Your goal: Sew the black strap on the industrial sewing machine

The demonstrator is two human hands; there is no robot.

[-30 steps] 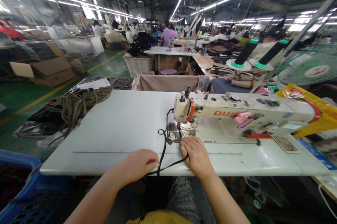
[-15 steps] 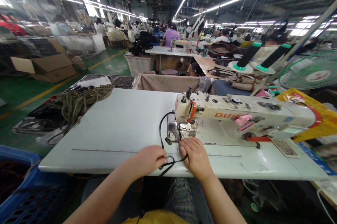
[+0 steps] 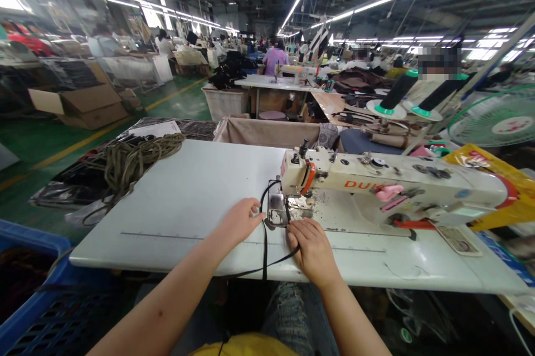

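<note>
Seated operator at an industrial sewing machine (image 3: 393, 186) on a white tabletop (image 3: 188, 194). The left hand (image 3: 240, 221) has advanced since half a second ago, from the near edge of the tabletop to a position at about 9 o'clock of the presser foot (image 3: 278, 212); its fingers are loosely curled, fingertips pinching the black strap (image 3: 264, 239) where it rises toward the needle. The right hand (image 3: 311, 247) remains at 6 o'clock of the foot, palm down, fingers flat and together, pressing the strap against the tabletop. The strap loops from the foot, passes between the two hands and drops over the near edge. The slack seen earlier is largely taken up, which suggests that the strap is being aligned for feeding. A coil of olive cord (image 3: 134, 158) lies at 10 o'clock, well apart.
</note>
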